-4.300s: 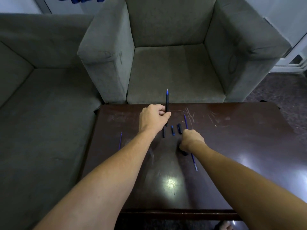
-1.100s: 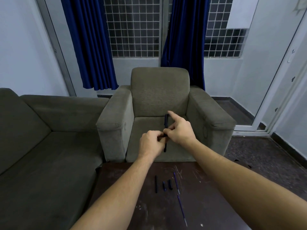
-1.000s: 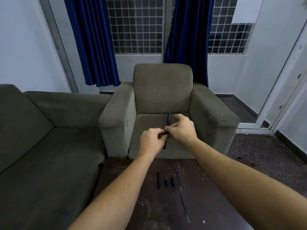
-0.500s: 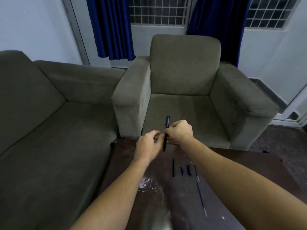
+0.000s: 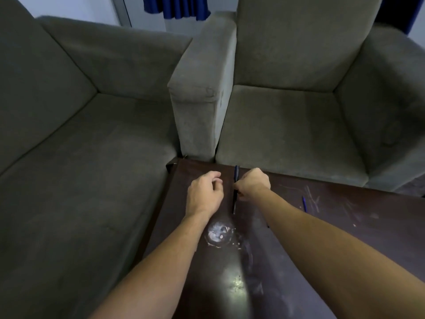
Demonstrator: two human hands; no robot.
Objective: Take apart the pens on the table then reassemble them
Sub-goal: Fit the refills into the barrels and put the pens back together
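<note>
A black pen (image 5: 235, 180) stands nearly upright over the far left part of the dark wooden table (image 5: 345, 226), its lower tip close to the surface. My right hand (image 5: 253, 184) pinches it at mid-length. My left hand (image 5: 204, 194) hovers just left of the pen, not touching it, with its fingers curled in and nothing visible in them. A thin blue refill (image 5: 304, 203) lies on the table to the right. My right forearm hides the other loose pen parts.
A grey armchair (image 5: 287, 125) stands right behind the table's far edge, its armrest (image 5: 202, 88) near the table's far left corner. A grey sofa (image 5: 80, 157) runs along the left side. The tabletop is scratched, with glare spots near me.
My left hand has let go of the pen and moved slightly left. The right hand has lowered the pen towards the table. The view has tilted down and left.
</note>
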